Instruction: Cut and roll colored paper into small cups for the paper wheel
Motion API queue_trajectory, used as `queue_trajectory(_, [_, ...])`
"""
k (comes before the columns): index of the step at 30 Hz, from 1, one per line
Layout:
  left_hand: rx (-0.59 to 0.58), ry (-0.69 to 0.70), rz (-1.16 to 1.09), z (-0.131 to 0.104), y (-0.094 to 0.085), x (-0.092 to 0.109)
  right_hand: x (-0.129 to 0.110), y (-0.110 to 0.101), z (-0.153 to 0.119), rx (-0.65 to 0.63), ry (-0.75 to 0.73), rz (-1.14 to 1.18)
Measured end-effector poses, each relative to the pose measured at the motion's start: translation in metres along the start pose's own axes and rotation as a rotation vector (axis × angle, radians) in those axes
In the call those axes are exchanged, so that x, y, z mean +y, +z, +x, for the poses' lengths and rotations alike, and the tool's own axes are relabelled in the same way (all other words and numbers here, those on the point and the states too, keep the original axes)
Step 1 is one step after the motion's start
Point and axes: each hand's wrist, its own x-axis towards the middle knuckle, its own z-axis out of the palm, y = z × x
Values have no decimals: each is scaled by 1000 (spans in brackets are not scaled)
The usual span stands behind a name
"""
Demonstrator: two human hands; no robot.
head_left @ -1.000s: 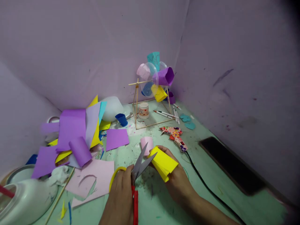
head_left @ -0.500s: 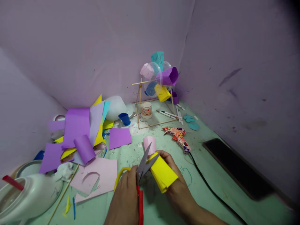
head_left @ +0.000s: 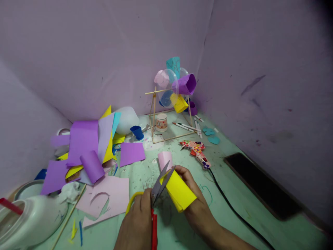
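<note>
My left hand (head_left: 137,218) is closed round the handles of a pair of scissors (head_left: 158,192), one handle yellow and one red. Its grey blades are parted, with the top end of a folded yellow paper (head_left: 180,191) between them. That paper is held from the right by my right hand (head_left: 199,205), whose fingertips show at its upper edge; the rest of the grip is hidden behind it. Just beyond the blade tips a curled pink paper (head_left: 164,160) stands on the green table.
Behind stands a stick frame (head_left: 154,114) bearing a wheel with coloured paper cups. A glue gun (head_left: 196,151) with a black cord and a dark phone (head_left: 262,185) lie right. Purple sheets (head_left: 83,142), a pink sheet (head_left: 118,194) and a white pot (head_left: 39,218) are left.
The scissor blades have closed somewhat on the upper end of the yellow paper. The whole view has shifted slightly; both hands keep their holds.
</note>
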Motion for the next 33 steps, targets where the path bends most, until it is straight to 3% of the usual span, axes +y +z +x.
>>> queue_trajectory(12, [-24, 21, 113, -6, -15, 4, -5, -6, 5, -98, -110, -80])
queue_trajectory(19, [-3, 131, 158, -8, -11, -7, -4, -9, 8, -117, -135, -86])
queue_trajectory(28, [-98, 295, 379, -10, -13, -16, -1, -13, 8, -131, -181, -123])
queue_trajectory(33, [-97, 271, 373, -12, -14, -11, -8, -17, 13, -128, -221, -227])
